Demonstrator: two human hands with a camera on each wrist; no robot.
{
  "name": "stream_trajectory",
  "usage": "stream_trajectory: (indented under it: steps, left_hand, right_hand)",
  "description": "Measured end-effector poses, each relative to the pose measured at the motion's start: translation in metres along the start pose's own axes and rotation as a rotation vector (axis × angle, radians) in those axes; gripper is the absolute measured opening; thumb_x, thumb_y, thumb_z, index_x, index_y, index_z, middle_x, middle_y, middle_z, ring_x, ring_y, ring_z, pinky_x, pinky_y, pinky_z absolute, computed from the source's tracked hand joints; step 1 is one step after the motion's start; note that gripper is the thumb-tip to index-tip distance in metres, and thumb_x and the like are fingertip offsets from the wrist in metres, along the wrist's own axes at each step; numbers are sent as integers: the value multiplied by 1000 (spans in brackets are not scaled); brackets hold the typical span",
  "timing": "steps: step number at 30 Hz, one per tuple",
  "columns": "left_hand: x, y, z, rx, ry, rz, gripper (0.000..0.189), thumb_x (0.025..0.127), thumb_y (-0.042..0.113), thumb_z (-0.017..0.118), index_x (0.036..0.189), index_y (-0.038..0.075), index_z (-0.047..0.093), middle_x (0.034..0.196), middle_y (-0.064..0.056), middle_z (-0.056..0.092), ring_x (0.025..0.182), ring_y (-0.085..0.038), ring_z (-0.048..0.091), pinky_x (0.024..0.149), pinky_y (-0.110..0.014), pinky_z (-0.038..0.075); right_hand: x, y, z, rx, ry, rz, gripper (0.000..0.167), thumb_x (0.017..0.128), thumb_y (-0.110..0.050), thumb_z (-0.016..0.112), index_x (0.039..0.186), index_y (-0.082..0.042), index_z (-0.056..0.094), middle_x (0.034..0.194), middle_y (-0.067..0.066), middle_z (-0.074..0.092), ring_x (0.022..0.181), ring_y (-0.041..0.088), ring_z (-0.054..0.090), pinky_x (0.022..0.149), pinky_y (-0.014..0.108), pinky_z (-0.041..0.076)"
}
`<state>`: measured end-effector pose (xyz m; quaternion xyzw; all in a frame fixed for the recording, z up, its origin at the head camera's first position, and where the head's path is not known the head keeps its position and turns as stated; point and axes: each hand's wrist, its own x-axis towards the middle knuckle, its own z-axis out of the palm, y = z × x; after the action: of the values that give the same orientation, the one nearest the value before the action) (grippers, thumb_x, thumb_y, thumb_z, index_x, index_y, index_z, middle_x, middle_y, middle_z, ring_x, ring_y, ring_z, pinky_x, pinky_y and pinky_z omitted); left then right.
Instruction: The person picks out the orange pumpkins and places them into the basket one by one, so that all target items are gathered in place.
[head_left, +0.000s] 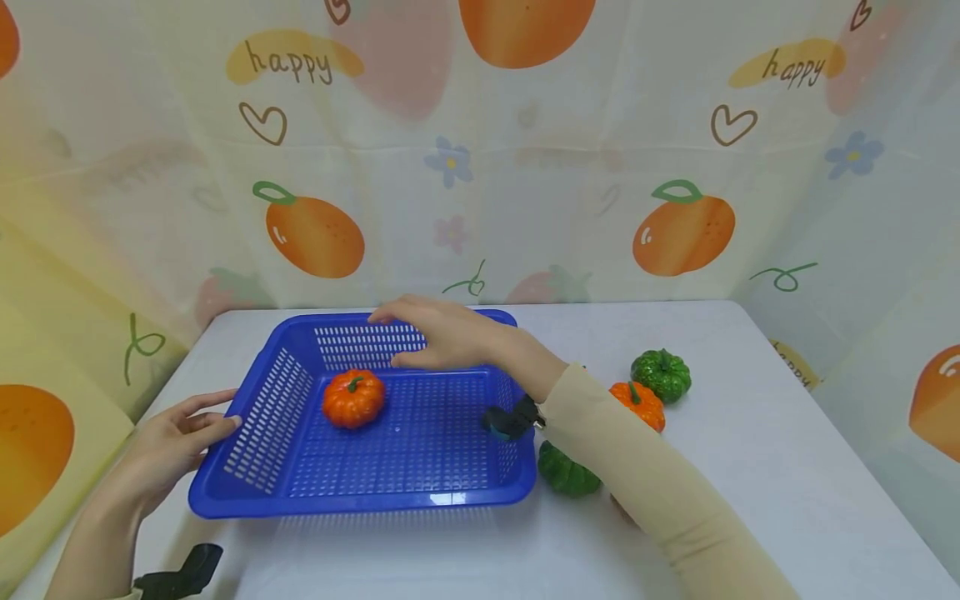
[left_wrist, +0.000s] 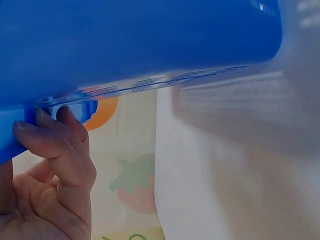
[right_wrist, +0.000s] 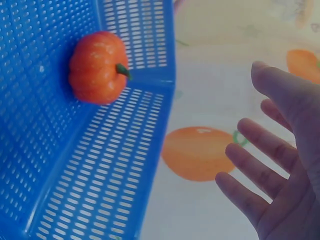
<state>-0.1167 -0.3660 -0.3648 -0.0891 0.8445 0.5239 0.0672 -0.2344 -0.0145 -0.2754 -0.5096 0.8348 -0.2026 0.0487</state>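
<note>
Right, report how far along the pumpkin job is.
Looks done: one orange pumpkin sits inside the blue basket. In hand: the left hand grips the basket's rim; the right hand is open and empty near its far side. Probably left, if they go in too: a second orange pumpkin, a far green pumpkin and a near green pumpkin, all outside, right of the basket.

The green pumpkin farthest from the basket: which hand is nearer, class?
Right. The right hand is by the far rim of the basket, left of the green pumpkin; the left hand holds the basket's left end.
</note>
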Motion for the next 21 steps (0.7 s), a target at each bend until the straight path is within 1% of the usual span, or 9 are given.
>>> stream_trajectory:
  steps: [4,12,15,17,21]
  left_hand:
    - [0,0,0,10,4,0,58,89,35,60,138,14,39,86,13,62,74,-11,62,67,-28,53]
    - [-1,1,-1,-5,1,6,53,89,33,60,135,16,41,85,13,63,73,-11,62,66,-28,53]
    - [-1,2,-2,4,4,11,53,89,34,60,135,17,41,85,13,62,73,-11,62,65,-28,53]
    - [-1,2,-1,8,5,10,53,89,34,60,135,16,41,85,14,62,72,-11,61,65,-28,53]
    - [-1,1,-1,18,2,-2,56,89,35,60,137,15,39,86,13,62,73,-11,61,66,-28,53]
  right_hand:
    - [-9,-1,-7,-3,15,-5,53,88,-32,61,136,-18,43,138,-3,43,127,10,39,104,24,33]
    - [-31,1,-23,85,76,4,58,88,-32,60,140,-20,37,136,-4,43,122,10,43,100,29,38]
    - [-38,2,-25,70,94,-18,57,88,-31,62,139,-18,38,136,-2,44,123,11,42,102,30,36]
    - [-44,4,-25,45,104,-32,56,88,-30,62,137,-16,40,136,-1,44,124,12,41,103,31,35]
    - [-58,7,-23,-10,137,-44,54,87,-29,63,136,-17,42,136,-2,45,125,11,40,102,31,36]
